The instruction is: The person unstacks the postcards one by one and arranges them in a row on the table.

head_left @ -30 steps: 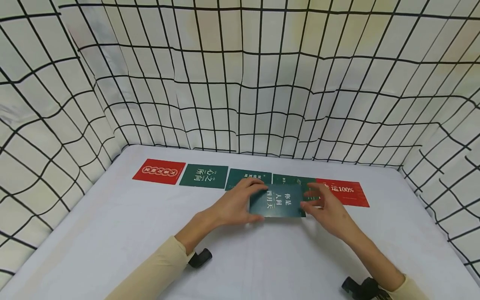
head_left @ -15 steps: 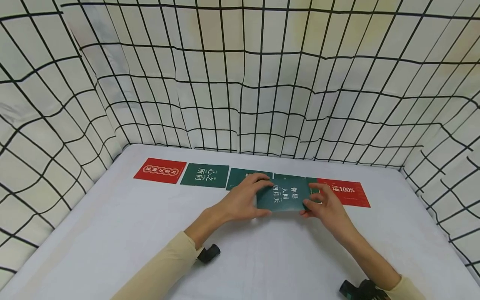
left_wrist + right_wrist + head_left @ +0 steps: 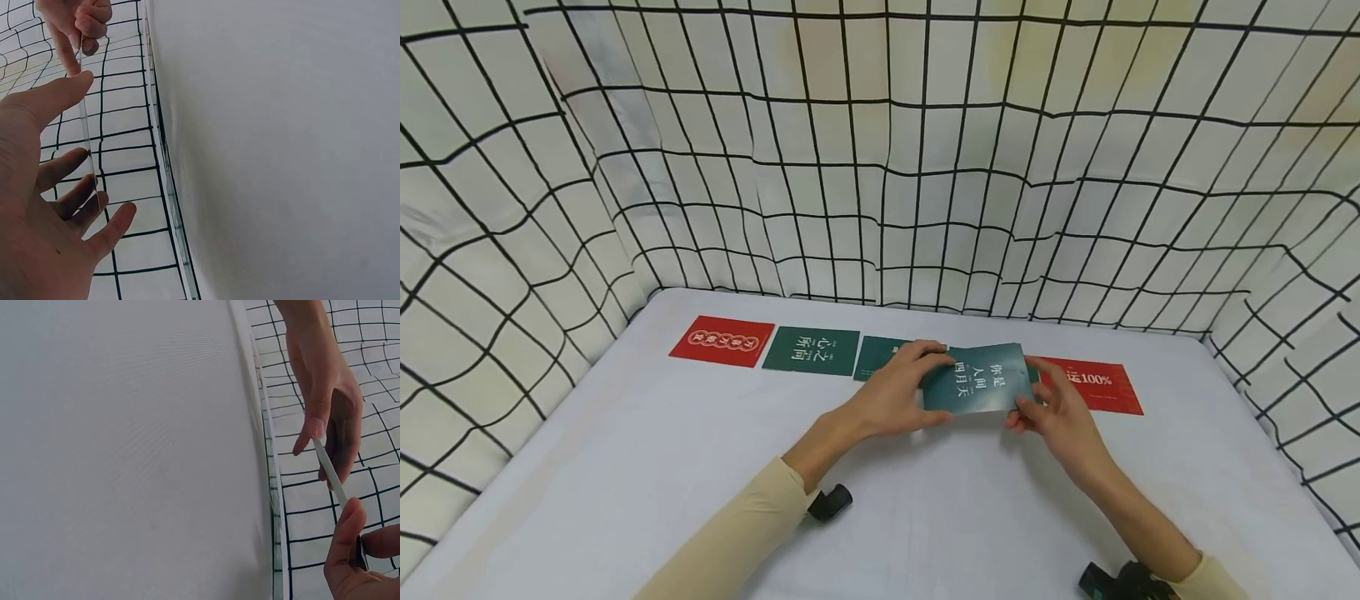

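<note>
Both hands hold a dark green card (image 3: pixel 977 379) with white characters, raised over the table. My left hand (image 3: pixel 898 387) grips its left end between the thumb and fingers. At the right end, my right hand (image 3: pixel 1063 425) pinches the card by its corner. Seen nearly edge-on, the card (image 3: pixel 84 119) is a thin line in the left wrist view; in the right wrist view the card (image 3: pixel 331 469) is a pale strip spanning the two hands. Behind it lie a red card (image 3: pixel 1097 385) and a green card (image 3: pixel 874 358), both partly covered by the hands.
Farther left in the row lie a green card (image 3: pixel 811 351) and a red card (image 3: pixel 722 341). White cloth covers the table (image 3: pixel 700 450). A black wire grid (image 3: pixel 917 192) over white sheeting stands around the back and sides.
Both hands have carried the held card to the right and farther from me, and it now tilts slightly. The right fingers have closed more firmly on its right end. The row of cards stays put.
</note>
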A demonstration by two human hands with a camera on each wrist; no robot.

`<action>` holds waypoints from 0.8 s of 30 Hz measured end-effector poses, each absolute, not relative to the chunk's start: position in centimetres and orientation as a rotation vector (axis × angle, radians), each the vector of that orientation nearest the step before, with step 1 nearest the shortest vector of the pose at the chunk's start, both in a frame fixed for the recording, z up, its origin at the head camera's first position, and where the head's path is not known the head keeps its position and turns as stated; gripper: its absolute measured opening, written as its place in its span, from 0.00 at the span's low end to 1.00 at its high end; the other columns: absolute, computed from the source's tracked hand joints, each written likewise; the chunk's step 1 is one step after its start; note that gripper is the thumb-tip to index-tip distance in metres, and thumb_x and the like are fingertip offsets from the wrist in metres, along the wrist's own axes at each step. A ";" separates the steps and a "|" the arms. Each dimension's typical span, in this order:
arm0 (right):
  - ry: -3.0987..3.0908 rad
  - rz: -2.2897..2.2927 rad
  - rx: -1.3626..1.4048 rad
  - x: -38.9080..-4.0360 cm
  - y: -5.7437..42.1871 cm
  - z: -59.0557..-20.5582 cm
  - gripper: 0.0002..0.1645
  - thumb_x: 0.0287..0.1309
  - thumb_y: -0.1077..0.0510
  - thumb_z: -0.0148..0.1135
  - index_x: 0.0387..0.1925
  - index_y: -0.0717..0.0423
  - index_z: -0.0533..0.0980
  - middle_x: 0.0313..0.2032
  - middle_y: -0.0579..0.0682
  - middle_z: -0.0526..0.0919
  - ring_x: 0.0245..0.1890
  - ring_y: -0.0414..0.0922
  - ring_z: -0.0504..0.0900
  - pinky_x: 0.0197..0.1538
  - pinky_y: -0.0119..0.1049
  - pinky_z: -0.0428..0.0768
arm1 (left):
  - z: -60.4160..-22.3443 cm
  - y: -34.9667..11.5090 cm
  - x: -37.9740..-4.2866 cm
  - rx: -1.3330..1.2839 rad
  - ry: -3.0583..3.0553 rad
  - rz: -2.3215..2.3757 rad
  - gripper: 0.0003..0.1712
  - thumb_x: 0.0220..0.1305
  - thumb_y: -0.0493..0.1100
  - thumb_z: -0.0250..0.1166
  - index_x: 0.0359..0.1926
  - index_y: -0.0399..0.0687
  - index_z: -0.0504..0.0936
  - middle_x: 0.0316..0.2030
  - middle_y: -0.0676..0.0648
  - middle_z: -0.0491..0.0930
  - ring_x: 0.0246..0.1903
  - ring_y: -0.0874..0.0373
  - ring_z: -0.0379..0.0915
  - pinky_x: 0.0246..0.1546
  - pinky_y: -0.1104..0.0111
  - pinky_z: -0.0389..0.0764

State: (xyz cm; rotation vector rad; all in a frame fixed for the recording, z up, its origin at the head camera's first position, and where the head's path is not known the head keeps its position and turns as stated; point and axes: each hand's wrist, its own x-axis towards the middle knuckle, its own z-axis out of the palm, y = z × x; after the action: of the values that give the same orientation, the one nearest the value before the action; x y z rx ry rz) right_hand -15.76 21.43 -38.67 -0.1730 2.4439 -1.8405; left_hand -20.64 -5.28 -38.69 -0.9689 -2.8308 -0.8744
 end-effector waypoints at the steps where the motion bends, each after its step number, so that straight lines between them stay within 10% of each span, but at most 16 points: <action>1: 2.442 -1.853 -0.176 -15.8 21.5 -38.6 0.40 0.75 0.62 0.57 0.80 0.52 0.52 0.50 0.69 0.80 0.36 0.40 0.88 0.48 0.25 0.86 | -38.7 -5.2 -20.7 -0.966 -2.830 -0.870 0.43 0.59 0.57 0.78 0.72 0.56 0.73 0.75 0.50 0.64 0.77 0.53 0.59 0.73 0.56 0.73; 24: 2.449 -1.924 -0.091 -15.9 23.4 -38.6 0.38 0.78 0.58 0.54 0.81 0.52 0.51 0.65 0.63 0.74 0.41 0.35 0.87 0.50 0.23 0.85 | -38.9 -4.2 -21.7 -0.932 -2.788 -0.900 0.46 0.57 0.59 0.78 0.73 0.52 0.71 0.73 0.49 0.67 0.74 0.51 0.65 0.70 0.52 0.76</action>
State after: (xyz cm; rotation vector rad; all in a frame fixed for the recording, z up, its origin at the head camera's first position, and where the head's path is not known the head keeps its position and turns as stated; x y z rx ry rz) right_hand -15.95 23.42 -38.65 -0.0908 2.4490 -1.9238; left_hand -21.73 -4.23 -38.94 -0.9317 -2.7884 -0.9000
